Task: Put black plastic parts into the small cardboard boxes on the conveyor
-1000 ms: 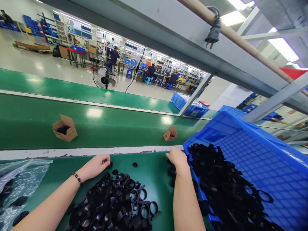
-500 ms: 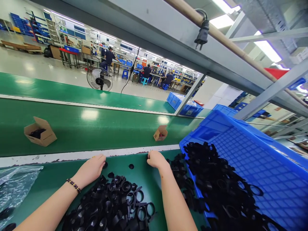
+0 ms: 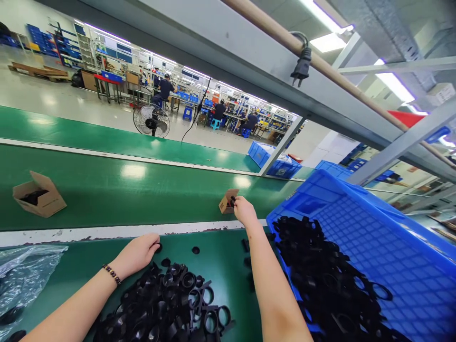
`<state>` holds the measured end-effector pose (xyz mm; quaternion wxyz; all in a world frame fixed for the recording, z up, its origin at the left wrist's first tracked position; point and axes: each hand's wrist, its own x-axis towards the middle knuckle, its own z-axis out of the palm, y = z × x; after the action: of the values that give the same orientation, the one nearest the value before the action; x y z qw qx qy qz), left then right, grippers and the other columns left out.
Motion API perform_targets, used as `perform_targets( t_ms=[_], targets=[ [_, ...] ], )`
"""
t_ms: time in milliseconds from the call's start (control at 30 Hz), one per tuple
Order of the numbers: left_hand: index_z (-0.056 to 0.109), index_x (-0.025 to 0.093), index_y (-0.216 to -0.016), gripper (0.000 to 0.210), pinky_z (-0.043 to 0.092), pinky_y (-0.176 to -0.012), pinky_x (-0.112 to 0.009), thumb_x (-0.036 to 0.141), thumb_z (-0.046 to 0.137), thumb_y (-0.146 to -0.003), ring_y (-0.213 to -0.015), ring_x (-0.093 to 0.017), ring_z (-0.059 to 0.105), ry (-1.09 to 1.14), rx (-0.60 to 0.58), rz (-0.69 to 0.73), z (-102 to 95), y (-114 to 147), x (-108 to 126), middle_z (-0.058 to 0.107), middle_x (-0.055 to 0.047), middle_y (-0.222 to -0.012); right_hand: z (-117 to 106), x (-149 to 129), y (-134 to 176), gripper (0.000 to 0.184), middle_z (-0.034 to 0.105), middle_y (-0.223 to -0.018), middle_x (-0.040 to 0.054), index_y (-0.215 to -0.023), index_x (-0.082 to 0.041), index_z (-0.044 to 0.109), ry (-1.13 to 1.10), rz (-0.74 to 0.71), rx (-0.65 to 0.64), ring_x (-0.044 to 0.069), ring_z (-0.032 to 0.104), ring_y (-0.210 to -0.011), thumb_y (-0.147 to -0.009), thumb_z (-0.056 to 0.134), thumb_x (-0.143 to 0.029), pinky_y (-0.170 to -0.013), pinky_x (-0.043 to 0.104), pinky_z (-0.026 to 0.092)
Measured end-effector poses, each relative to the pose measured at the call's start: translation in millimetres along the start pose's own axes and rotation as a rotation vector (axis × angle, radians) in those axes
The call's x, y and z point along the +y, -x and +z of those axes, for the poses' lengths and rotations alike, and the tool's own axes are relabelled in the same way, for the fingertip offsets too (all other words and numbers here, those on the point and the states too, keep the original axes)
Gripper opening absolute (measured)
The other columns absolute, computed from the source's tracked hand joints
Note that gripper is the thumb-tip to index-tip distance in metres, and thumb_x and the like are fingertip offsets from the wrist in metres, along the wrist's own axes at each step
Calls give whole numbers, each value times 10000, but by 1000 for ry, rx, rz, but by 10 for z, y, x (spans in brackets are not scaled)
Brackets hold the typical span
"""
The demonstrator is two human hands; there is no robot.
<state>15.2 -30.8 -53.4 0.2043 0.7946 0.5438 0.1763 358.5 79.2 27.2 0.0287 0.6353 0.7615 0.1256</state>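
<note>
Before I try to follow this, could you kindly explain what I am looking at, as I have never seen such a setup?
There is no machine arm here: these are a person's two bare hands, seen by one camera worn on the head, looking forward and down.

The right hand holds a small black part at the small carton. The left hand has its fingertips at a dark piece; whether it grips it is unclear.

On the green surface lie a pile of black parts and, at the left, a clear plastic bag. At the right, a blue crate holds more black parts. Another open carton stands at the far left.
</note>
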Motion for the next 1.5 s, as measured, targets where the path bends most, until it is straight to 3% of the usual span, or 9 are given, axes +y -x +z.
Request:
perform_targets(
  t_ms=[167,333,500,700,867,1067,1200,1333,1500],
  targets=[
    [444,214,-701,161,337,-589,-252,265,331,-804,-653,-158,500,21,-2,-25,-18,-14,-11,548,1,-685,72,8,-307,259,562,-997,126,-906,-120,615,101,-152,-59,188,518,-848,-758,403,-98,-718,276,325],
    [451,208,-704,117,352,-610,-256,235,362,-774,-670,-153,490,45,35,-20,-4,-26,6,532,-1,-717,140,-157,-393,231,596,-924,144,-849,-121,632,105,-251,-63,240,427,-970,-734,433,-102,-803,351,253],
    [455,200,-701,110,370,-630,-266,206,361,-758,-675,-149,484,116,60,-14,-7,-27,23,516,-5,-728,174,-389,-450,185,620,-890,120,-813,-154,638,74,-277,-80,250,395,-959,-669,522,-152,-814,374,214],
    [492,200,-782,109,382,-602,-244,199,401,-722,-626,-134,496,226,47,-99,-7,-33,-16,521,18,-669,133,-542,-408,225,600,-914,134,-856,-152,622,37,-172,5,258,349,-992,-739,431,-132,-802,388,211],
    [535,200,-751,149,380,-611,-248,217,387,-744,-648,-138,507,178,35,-33,-23,-31,-24,540,-3,-729,156,-691,-362,251,524,-1000,142,-889,-149,598,-34,-12,175,250,344,-967,-788,368,-142,-785,385,251],
    [533,196,-717,169,396,-661,-265,228,374,-766,-705,-153,530,187,92,-16,-64,-10,-49,574,-11,-735,235,-933,-26,223,448,-1107,100,-960,-181,552,-360,222,443,239,331,-1028,-779,430,-225,-802,356,291],
    [545,197,-728,181,408,-648,-263,281,391,-772,-685,-151,543,291,149,-117,-128,-15,32,600,1,-721,461,-966,307,204,481,-1055,90,-908,-184,571,-603,190,424,206,397,-986,-771,432,-244,-817,324,326],
    [551,191,-724,199,411,-627,-255,322,408,-768,-666,-141,535,351,227,-135,-210,-288,323,591,4,-717,650,-853,361,199,516,-996,94,-834,-168,594,-712,226,433,192,439,-945,-769,408,-198,-834,315,339],
    [555,180,-644,126,394,-801,-283,251,477,-712,-852,-158,509,283,470,-128,-234,-1097,682,547,-23,-836,701,-806,292,216,522,-1004,93,-835,-169,608,-696,207,499,191,428,-958,-781,400,-185,-838,322,342]
  ],
)
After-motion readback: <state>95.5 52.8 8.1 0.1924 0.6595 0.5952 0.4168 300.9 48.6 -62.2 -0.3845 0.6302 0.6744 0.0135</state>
